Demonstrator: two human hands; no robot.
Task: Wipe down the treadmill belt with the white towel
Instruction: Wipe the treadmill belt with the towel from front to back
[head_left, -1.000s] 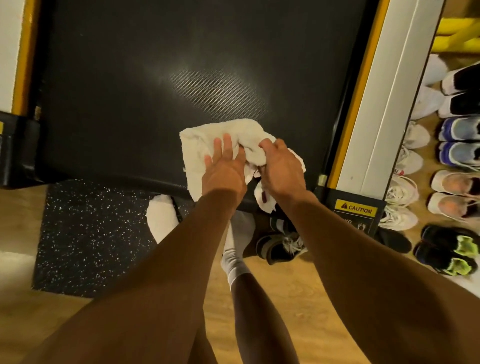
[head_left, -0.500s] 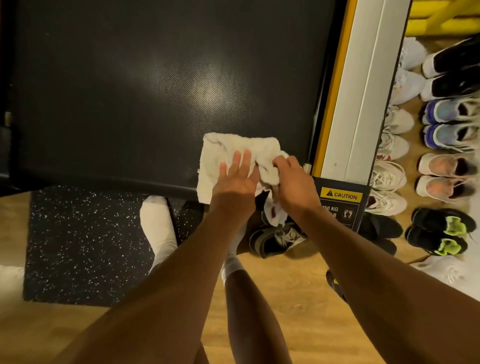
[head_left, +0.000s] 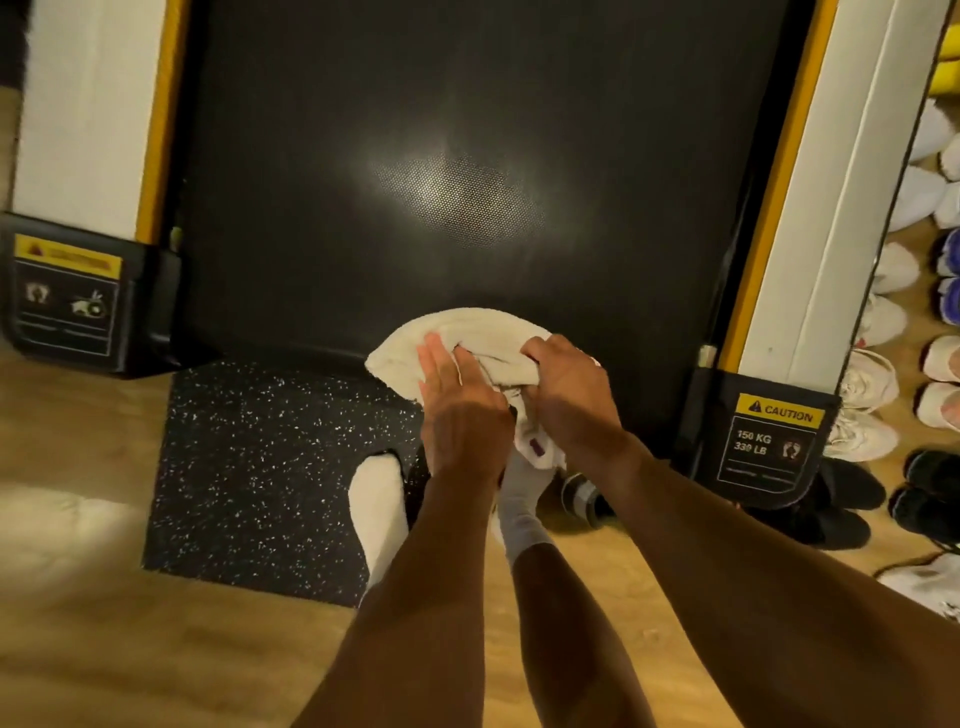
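Note:
The black treadmill belt (head_left: 457, 156) fills the upper middle of the head view, with a bright glare patch at its centre. A bunched white towel (head_left: 467, 332) lies on the belt's near edge, and part of it hangs over the rear end. My left hand (head_left: 457, 410) presses flat on the towel's left side, fingers together. My right hand (head_left: 566, 389) grips a fold of the towel from the right. Both hands touch each other over the cloth.
White side rails with yellow strips (head_left: 810, 208) flank the belt, each ending in a black cap with a caution label (head_left: 779, 431). A speckled black mat (head_left: 270, 467) lies on the wooden floor under my socked feet (head_left: 376, 504). Several shoes (head_left: 872, 384) line the right.
The towel and both hands have slid left along the belt's near edge, away from the right rail. The towel is more bunched. The view has swung so that the left rail shows.

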